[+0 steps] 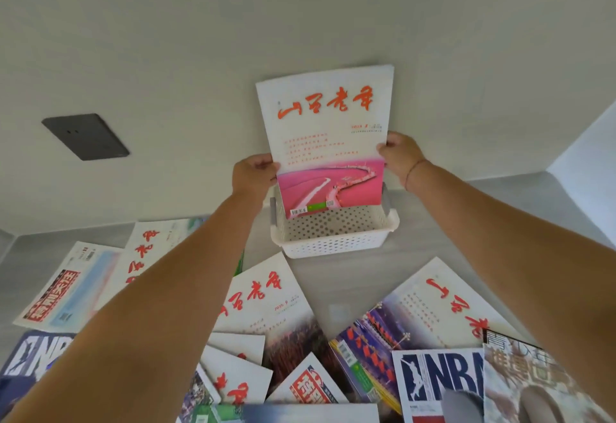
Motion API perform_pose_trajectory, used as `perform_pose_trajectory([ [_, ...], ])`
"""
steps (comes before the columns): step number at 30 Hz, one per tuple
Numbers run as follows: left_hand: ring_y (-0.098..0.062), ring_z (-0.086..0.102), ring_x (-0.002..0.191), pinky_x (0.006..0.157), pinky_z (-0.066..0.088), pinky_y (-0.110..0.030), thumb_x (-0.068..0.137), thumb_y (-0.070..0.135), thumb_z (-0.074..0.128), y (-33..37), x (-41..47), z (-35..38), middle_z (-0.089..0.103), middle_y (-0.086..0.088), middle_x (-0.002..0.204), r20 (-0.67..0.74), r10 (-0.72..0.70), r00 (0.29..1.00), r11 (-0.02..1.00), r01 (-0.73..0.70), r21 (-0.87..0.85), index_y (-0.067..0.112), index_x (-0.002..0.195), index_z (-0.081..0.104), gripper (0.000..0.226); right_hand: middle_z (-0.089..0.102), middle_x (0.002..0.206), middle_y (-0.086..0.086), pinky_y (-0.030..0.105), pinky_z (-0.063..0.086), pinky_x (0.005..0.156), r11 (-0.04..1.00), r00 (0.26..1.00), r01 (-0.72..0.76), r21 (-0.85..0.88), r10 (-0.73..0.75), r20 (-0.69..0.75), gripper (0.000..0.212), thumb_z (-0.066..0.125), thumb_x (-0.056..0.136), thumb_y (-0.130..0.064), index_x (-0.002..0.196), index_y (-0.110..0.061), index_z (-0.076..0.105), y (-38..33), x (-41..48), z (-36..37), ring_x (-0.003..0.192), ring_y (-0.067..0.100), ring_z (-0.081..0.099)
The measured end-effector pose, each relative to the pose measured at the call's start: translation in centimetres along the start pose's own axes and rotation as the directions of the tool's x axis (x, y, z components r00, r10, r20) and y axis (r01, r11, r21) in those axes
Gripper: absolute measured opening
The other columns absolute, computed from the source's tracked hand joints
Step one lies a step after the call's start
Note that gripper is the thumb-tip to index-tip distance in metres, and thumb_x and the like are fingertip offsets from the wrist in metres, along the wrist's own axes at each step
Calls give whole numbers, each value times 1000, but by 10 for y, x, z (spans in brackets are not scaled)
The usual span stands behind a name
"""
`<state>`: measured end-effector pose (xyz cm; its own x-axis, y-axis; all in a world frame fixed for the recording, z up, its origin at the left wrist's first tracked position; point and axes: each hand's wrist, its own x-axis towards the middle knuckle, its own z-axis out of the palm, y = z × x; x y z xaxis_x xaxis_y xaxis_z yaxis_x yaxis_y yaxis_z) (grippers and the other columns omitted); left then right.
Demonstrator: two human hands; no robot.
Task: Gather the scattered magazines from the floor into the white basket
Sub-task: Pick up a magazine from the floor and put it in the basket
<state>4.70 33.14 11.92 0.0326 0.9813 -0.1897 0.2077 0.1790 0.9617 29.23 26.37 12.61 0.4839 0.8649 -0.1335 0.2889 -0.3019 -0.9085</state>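
I hold a white magazine with red calligraphy and a pink photo [328, 142] upright, its lower edge dipping into the white perforated basket [333, 242] by the wall. My left hand [255, 172] grips its left edge and my right hand [400, 156] its right edge. Several more magazines lie scattered on the grey floor in front of the basket: one with red calligraphy [266, 302], another at the right [443, 306], a blue sports title [440, 379] and a red-titled one at the left [63, 292].
A pale wall rises just behind the basket, with a dark socket plate [85, 135] at the left. A white wall corner [586, 152] juts in at the right. A strip of bare floor [333, 289] lies between the basket and the magazines.
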Motion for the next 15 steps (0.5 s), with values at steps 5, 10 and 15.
perform_pose_trajectory([
  [5,-23,67,88,86,56,-35,83,3,66,-22,14,11,68,-6,94,-21,-110,994,994,110,-23,7,102,68,20,65,106,8,50,50,94,997,997,-72,23,71,28,19,44,92,-7,93,-13,62,19,12,8,103,37,61],
  [10,-21,66,83,84,55,-30,85,8,64,-27,21,16,70,-9,95,-40,-109,993,993,110,51,8,108,68,23,65,112,19,54,47,95,996,996,-84,-22,84,-1,23,44,93,-8,105,-1,62,31,15,15,109,44,57],
  [15,-19,62,77,83,55,-30,86,11,63,-27,26,18,70,-7,90,-60,-84,995,991,90,103,10,108,69,22,67,109,20,46,51,92,997,997,-65,-37,63,-50,22,47,93,-11,103,0,63,34,19,16,94,36,62],
])
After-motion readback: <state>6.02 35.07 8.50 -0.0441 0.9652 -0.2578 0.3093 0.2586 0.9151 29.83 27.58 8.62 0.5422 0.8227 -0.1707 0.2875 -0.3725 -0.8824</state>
